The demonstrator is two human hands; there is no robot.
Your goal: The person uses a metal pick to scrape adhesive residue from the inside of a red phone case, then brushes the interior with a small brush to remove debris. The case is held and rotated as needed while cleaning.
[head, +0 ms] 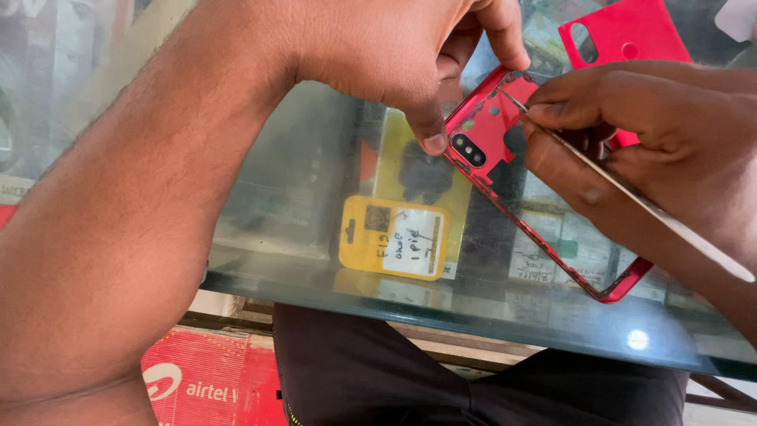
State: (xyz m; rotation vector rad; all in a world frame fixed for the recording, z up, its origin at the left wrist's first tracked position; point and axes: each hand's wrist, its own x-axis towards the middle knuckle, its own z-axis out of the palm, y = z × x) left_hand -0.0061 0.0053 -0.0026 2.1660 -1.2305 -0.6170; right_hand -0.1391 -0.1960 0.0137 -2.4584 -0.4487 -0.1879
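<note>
Red phone frame [505,150], one, pinched by left hand [394,47]; right hand [662,134] grips one metal tool [631,197].

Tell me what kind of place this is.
Probably a phone repair counter in a small shop. The left hand steadies a red phone frame on a glass countertop while the right hand works a thin metal tool into it. Packaged parts, including a yellow packet, lie under the glass.

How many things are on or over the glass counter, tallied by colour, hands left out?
Red: 2, the phone frame held by the left hand, and the back cover behind it
Yellow: 1, a packet under the glass counter
Silver: 1, a thin metal tool in the right hand
Total: 4
</note>
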